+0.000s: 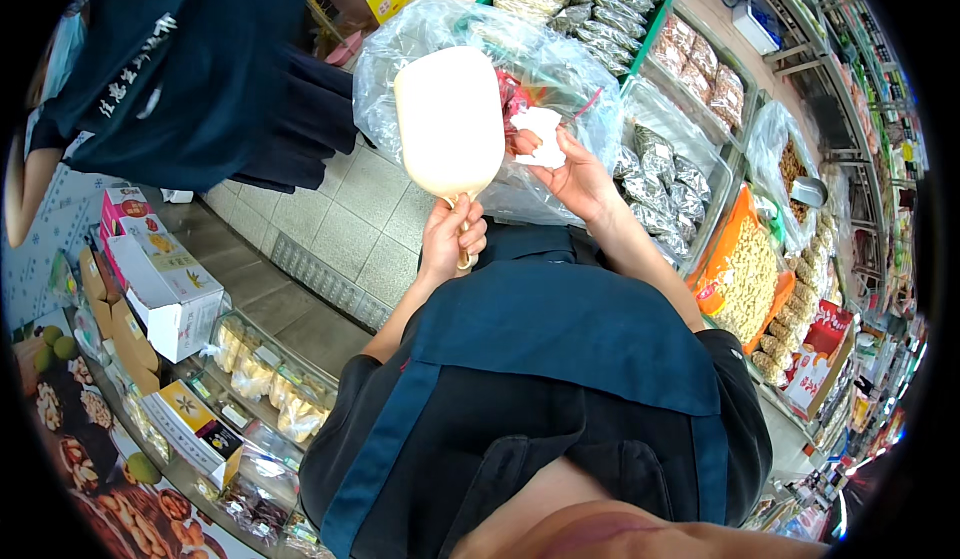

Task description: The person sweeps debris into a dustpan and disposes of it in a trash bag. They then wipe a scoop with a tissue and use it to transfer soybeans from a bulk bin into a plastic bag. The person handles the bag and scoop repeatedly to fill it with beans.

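Observation:
My left hand point(453, 235) grips the handle of a large cream plastic scoop point(451, 120), whose broad face is turned up toward me. In my right hand point(576, 180) is a crumpled white tissue point(541, 125), pinched between thumb and fingers just right of the scoop. Both are held above a big clear plastic bag point(379, 97) that spreads open in front of me. Red packaging point(511, 92) shows inside the bag, partly covered by the scoop and the tissue.
Another person point(187, 78) stands at the left. A green crate point(660, 22) of bagged goods lies beyond the bag. At right are a clear bin point(720, 184) of packets and an orange bag point(739, 274) of nuts. White boxes point(176, 289) top the left shelf.

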